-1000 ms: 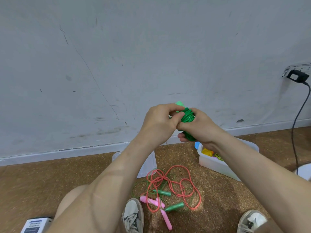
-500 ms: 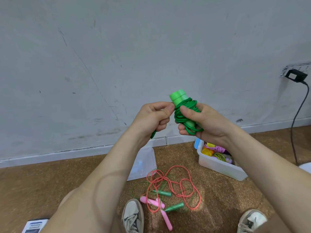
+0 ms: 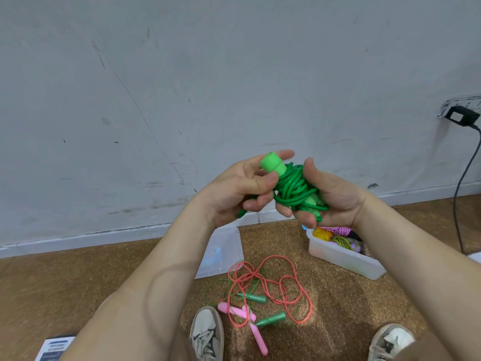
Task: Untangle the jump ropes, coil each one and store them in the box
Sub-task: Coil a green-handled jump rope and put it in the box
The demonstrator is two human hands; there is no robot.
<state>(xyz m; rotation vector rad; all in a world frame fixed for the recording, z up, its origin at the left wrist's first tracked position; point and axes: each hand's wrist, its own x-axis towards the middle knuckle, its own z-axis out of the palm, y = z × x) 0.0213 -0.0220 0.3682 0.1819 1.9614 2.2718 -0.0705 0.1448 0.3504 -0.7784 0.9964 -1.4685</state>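
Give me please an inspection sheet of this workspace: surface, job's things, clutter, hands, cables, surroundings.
Surface: brown speckled floor.
Job's things: green jump rope coiled around its handles, held in the air; orange rope tangled with a thin green rope on the floor; clear box holding coiled ropes; lid lying beside it.
Clutter: printed booklet at lower left.
Hands: left hand and right hand both grip the green coil.
Cables: black cable hanging from a wall plug.
Surroundings: scuffed grey wall; two shoes.

Glossy, smooth green plastic rope; translucent plastic box; rough, speckled cork-like floor; matt, scuffed painted wall.
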